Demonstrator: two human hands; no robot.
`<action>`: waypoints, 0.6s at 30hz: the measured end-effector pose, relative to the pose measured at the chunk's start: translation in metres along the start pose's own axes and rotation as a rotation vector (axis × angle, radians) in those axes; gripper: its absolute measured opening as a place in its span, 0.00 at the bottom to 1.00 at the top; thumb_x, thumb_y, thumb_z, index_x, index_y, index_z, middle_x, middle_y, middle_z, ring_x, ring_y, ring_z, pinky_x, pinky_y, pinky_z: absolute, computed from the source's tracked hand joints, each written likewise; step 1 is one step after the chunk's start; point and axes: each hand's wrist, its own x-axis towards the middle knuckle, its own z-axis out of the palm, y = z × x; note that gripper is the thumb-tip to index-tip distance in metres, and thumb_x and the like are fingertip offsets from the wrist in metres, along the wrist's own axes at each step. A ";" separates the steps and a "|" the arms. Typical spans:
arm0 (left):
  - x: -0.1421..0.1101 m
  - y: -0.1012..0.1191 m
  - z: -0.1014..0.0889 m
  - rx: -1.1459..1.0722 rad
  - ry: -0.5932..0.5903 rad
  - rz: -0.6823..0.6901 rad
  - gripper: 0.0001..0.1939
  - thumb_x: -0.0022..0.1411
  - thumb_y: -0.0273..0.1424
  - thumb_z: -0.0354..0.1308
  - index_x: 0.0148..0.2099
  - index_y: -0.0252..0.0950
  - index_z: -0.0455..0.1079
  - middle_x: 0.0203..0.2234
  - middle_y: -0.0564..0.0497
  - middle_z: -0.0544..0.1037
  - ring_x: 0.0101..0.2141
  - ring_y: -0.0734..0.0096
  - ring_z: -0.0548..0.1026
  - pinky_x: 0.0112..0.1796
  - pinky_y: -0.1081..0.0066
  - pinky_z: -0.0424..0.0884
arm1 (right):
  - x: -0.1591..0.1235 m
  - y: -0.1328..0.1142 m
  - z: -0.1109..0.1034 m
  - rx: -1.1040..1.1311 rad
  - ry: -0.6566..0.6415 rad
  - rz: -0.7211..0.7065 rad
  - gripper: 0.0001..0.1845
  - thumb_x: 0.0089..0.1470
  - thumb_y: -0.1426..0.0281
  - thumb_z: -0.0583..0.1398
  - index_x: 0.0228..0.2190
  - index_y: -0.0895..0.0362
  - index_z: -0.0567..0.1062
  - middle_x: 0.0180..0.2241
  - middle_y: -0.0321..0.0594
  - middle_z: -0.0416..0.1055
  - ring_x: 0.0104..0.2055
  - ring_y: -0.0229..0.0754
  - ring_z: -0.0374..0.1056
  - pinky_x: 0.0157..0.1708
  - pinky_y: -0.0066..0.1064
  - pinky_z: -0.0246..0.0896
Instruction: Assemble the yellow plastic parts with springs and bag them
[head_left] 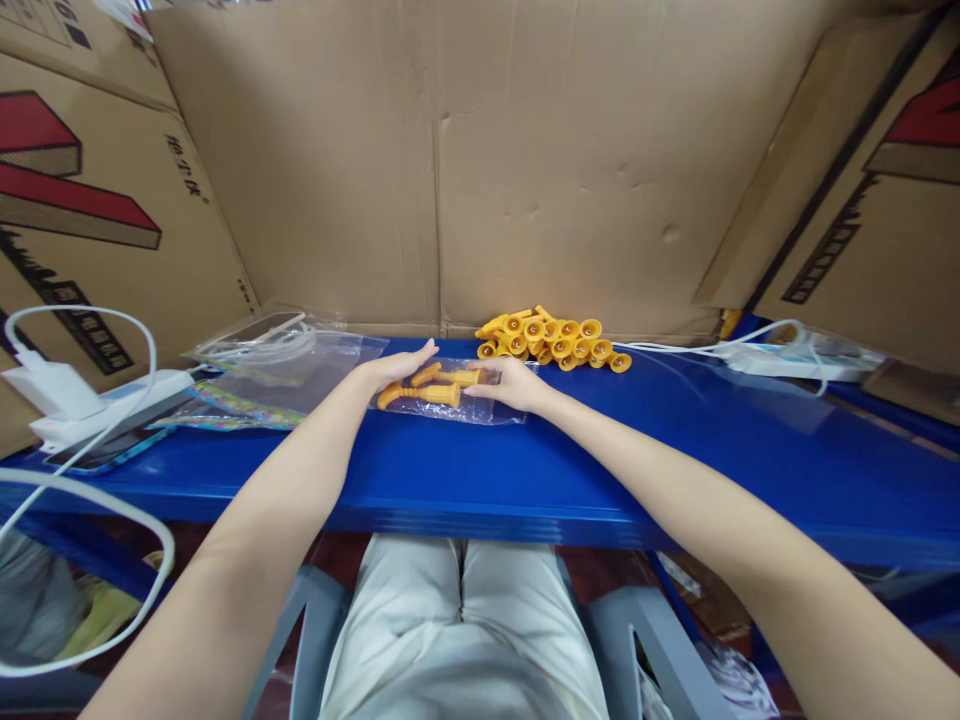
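A clear plastic bag (495,411) lies on the blue table with two yellow horn-shaped plastic pieces at it, a front piece (431,396) and a rear piece (450,377). Whether both are fully inside is hard to tell. My left hand (401,366) rests at the bag's left end, fingers stretched out and thumb raised. From the right, my right hand (511,384) has its fingers and thumb around the flared end of the rear piece. Just behind it is a pile of similar yellow horn-shaped pieces (562,340), flared ends facing me.
More clear bags (262,385) with a colourful edge lie on the left. A white power strip (112,408), a charger with cable and a phone (109,450) are at far left. Another white strip (795,360) stands right. Cardboard (570,170) walls the blue table's (600,470) back.
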 end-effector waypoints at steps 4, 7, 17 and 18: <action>0.000 0.002 0.002 -0.096 0.006 0.040 0.39 0.63 0.55 0.25 0.69 0.44 0.47 0.64 0.53 0.56 0.63 0.65 0.57 0.59 0.68 0.58 | 0.006 -0.004 0.006 -0.128 0.048 -0.057 0.20 0.45 0.70 0.68 0.42 0.59 0.79 0.45 0.48 0.76 0.47 0.49 0.71 0.49 0.40 0.63; 0.002 0.003 0.002 -0.122 0.020 0.069 0.39 0.64 0.54 0.25 0.69 0.42 0.48 0.65 0.53 0.54 0.64 0.65 0.53 0.59 0.69 0.57 | 0.007 -0.002 0.012 -0.122 0.073 0.019 0.20 0.45 0.69 0.68 0.42 0.62 0.78 0.42 0.49 0.76 0.43 0.47 0.72 0.45 0.39 0.65; 0.004 0.001 0.000 -0.223 0.015 0.100 0.39 0.63 0.55 0.29 0.68 0.41 0.52 0.65 0.47 0.52 0.65 0.60 0.51 0.61 0.62 0.50 | 0.006 0.007 0.025 0.368 0.104 0.244 0.23 0.45 0.78 0.65 0.44 0.59 0.69 0.48 0.48 0.70 0.42 0.40 0.73 0.43 0.34 0.70; 0.003 0.001 0.000 -0.220 0.017 0.101 0.39 0.63 0.56 0.28 0.68 0.42 0.52 0.65 0.47 0.52 0.65 0.60 0.51 0.61 0.61 0.50 | 0.006 0.007 0.026 0.405 0.102 0.246 0.23 0.44 0.79 0.65 0.44 0.58 0.68 0.49 0.48 0.70 0.43 0.40 0.72 0.44 0.35 0.70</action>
